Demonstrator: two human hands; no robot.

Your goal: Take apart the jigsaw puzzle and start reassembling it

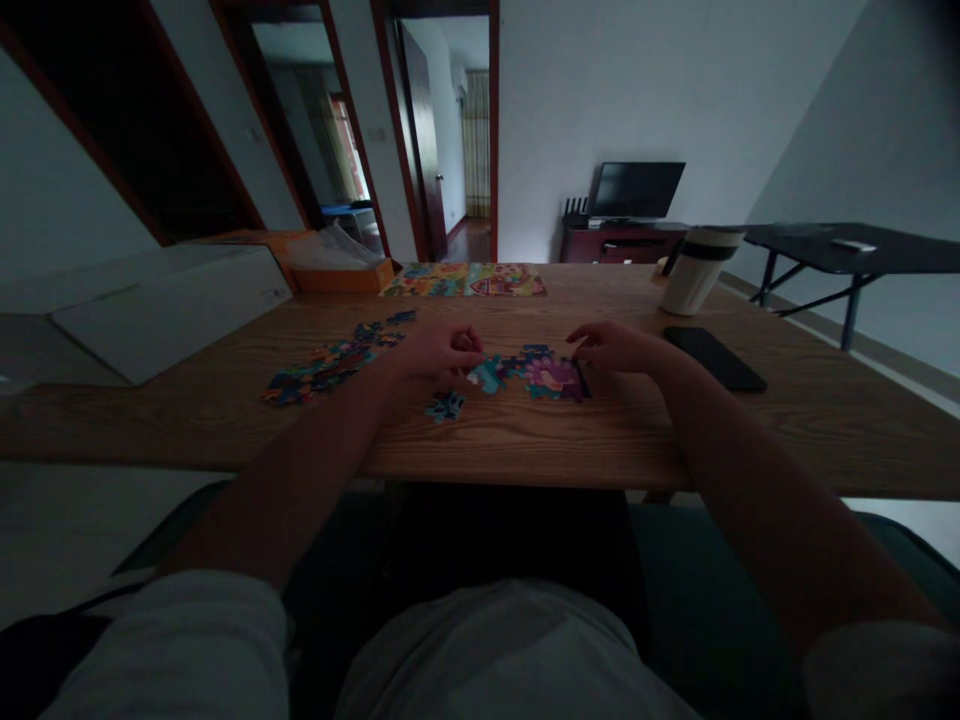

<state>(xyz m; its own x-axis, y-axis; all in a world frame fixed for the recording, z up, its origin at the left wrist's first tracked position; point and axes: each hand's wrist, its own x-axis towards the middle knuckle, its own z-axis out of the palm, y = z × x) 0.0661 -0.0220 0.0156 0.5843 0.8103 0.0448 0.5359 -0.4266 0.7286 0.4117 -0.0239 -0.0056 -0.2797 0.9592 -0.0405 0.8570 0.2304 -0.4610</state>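
A partly joined jigsaw puzzle (553, 376), pink and purple with dark blue edges, lies on the wooden table in front of me. My left hand (444, 352) has its fingers bent together at a teal puzzle piece (489, 375) at the left end of the joined part; the fingertips partly cover it. At the right edge of the puzzle rests my right hand (616, 347), palm down, fingers a little apart and holding nothing visible. A few dark blue and teal loose pieces (445, 405) lie just below my left hand.
A heap of loose puzzle pieces (322, 370) spreads left of my left forearm. Behind stand a white box (172, 305) and an orange box (341, 278) with clear plastic. A colourful printed sheet (469, 280) lies at the far edge. Rightward are a tumbler (697, 275) and a black phone (714, 358).
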